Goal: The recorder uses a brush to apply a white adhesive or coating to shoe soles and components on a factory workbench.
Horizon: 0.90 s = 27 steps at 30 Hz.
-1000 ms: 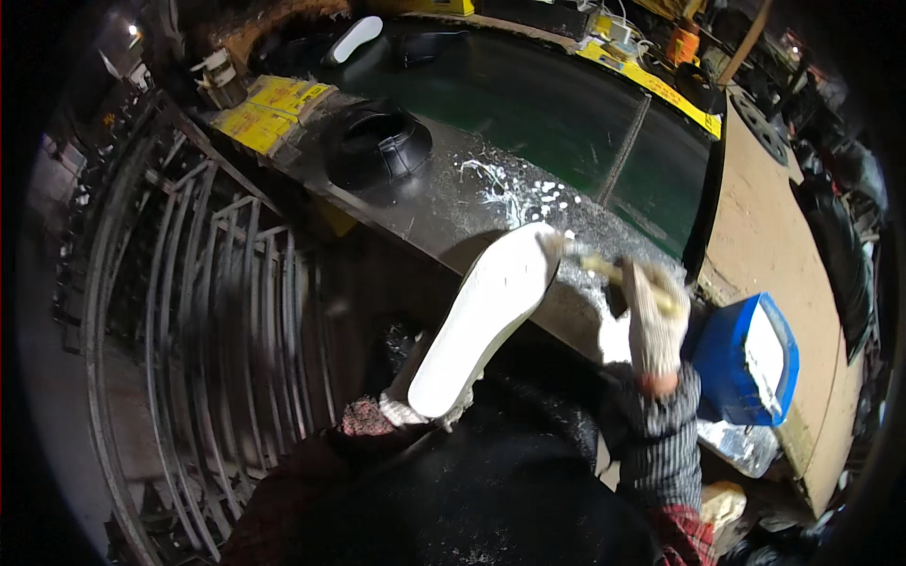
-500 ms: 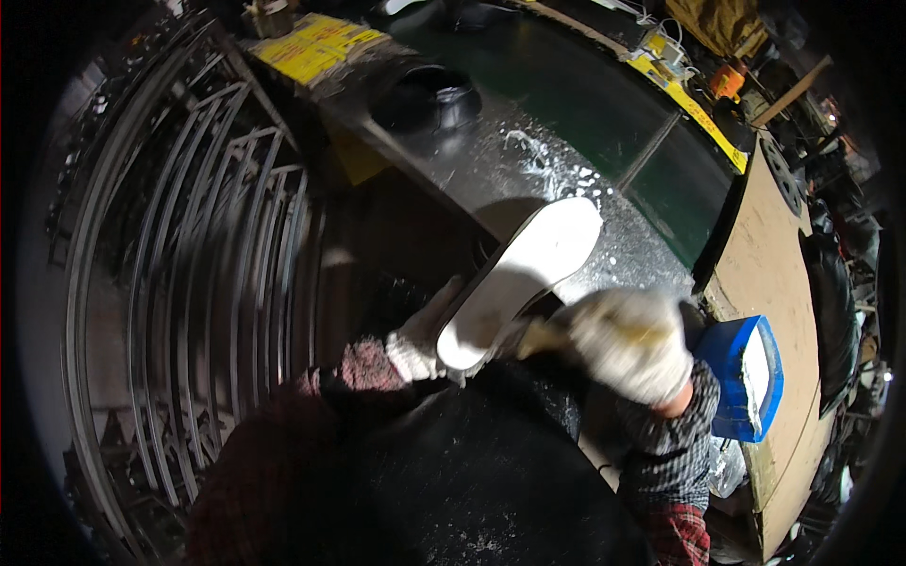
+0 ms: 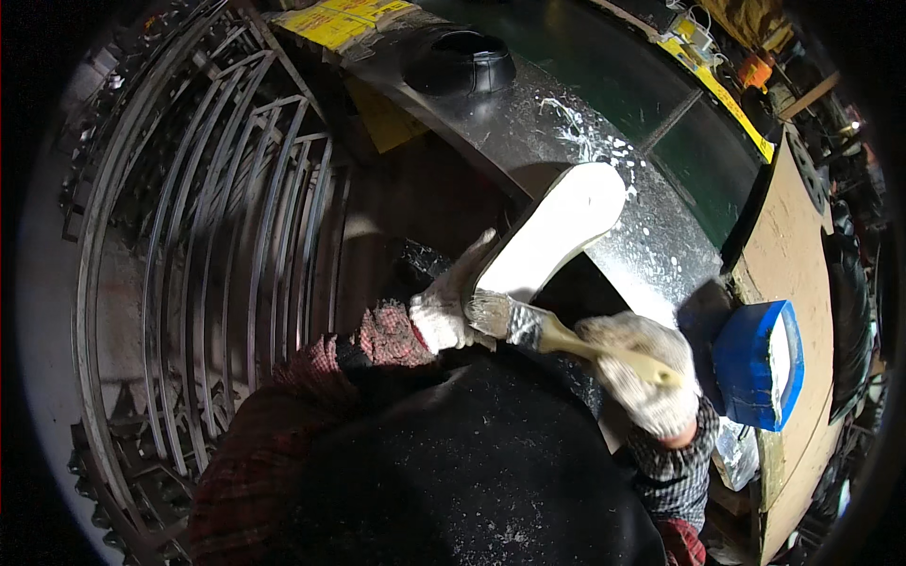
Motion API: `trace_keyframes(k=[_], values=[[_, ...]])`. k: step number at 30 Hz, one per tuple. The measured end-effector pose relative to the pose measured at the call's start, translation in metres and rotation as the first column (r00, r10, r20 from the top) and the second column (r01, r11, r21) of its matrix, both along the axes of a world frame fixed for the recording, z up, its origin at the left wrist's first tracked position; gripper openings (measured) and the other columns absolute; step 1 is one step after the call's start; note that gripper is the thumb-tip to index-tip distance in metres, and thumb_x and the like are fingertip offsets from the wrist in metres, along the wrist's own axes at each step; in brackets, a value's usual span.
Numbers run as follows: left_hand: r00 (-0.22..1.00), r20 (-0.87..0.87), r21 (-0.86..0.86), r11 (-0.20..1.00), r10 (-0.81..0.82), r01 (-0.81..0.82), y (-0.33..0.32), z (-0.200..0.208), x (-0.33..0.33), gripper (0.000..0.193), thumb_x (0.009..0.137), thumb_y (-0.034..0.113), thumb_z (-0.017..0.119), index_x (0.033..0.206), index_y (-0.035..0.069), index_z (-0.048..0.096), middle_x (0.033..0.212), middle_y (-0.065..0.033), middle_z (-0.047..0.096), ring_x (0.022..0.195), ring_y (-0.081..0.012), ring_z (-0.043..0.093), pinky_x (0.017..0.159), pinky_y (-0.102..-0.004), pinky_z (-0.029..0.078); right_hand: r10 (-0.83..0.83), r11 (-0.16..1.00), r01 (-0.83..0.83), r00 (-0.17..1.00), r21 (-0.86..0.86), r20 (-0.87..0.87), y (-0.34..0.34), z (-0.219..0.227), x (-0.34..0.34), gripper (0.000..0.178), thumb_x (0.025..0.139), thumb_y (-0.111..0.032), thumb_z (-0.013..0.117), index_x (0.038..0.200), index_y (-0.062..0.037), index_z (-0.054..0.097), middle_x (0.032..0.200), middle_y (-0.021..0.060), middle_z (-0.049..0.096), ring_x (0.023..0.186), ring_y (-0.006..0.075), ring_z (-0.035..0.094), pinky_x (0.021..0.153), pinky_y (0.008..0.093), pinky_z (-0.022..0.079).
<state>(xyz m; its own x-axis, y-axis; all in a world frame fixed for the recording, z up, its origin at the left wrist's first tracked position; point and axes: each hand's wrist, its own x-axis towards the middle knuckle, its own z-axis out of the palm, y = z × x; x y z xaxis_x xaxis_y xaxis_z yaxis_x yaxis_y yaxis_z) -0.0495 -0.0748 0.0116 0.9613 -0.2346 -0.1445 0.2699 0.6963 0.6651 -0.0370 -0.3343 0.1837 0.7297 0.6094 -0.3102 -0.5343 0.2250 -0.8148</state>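
A white shoe sole lies slanted in front of me, its flat face turned up and its wider end pointing away to the right. My left hand, in a pale knit glove, is closed around the near end from the left side; its fingers are partly hidden beneath. My right hand, also gloved, grips a paintbrush by its light handle. The brush's bristles rest at the near end of the sole, close to my left hand.
On the right, a blue container with white contents stands by a brown board. White splashes mark the dark bench; a black, round-collared object sits on it. A metal rack fills the left.
My right hand was blurred half a second ago; the brush now shows sharply at the sole's near end. The whole view has shifted, with the bench sitting higher and further right.
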Motion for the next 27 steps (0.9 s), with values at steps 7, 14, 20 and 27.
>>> trace_keyframes(k=[7,14,20,27], values=[[0.785,-0.228,-0.783,0.588,-0.577,0.205,0.027,-0.014,0.005,0.085,0.082,0.074,0.042,0.12,-0.001,0.055,0.091,-0.036,0.059,0.073,-0.0463,0.064,0.059,-0.0583,0.056,-0.396,0.71,0.68,0.6,-0.183,0.695,-0.033,-0.047,0.1,0.025,0.095,-0.015,0.056,0.109,0.0048,0.061,0.095,0.0077,0.065,0.082,0.0135,0.06,0.073,0.0249,0.049],[0.896,-0.292,-0.485,0.859,-0.336,0.164,0.026,0.008,0.015,0.074,0.087,0.068,0.039,0.122,0.005,0.055,0.095,-0.0267,0.063,0.076,-0.0443,0.064,0.053,-0.0566,0.054,0.499,0.736,0.561,-0.072,-0.379,0.864,0.018,0.002,0.038,0.045,0.063,0.009,0.069,0.106,-0.0026,0.063,0.085,0.0124,0.06,0.073,0.028,0.061,0.061,0.0363,0.05],[0.96,-0.275,-0.27,0.954,0.056,-0.133,0.01,0.107,0.118,0.044,0.1,0.034,0.041,0.13,0.003,0.044,0.122,-0.014,0.056,0.1,-0.0237,0.062,0.085,-0.0454,0.056,0.435,0.762,0.281,0.446,-0.584,0.782,0.023,0.032,0.041,0.031,0.071,-0.008,0.074,0.101,-0.0065,0.066,0.086,0.0111,0.063,0.073,0.0272,0.061,0.061,0.0361,0.05],[0.962,0.21,-0.043,0.985,0.173,-0.167,0.048,0.154,0.197,0.038,0.089,0.021,0.064,0.115,-0.001,0.047,0.112,-0.0206,0.054,0.108,-0.0365,0.056,0.096,-0.0433,0.048,0.339,0.693,0.552,0.32,-0.465,0.885,-0.019,0.008,0.038,0.03,0.072,-0.006,0.072,0.101,-0.0061,0.065,0.088,0.0126,0.064,0.075,0.0286,0.062,0.064,0.0352,0.05]])
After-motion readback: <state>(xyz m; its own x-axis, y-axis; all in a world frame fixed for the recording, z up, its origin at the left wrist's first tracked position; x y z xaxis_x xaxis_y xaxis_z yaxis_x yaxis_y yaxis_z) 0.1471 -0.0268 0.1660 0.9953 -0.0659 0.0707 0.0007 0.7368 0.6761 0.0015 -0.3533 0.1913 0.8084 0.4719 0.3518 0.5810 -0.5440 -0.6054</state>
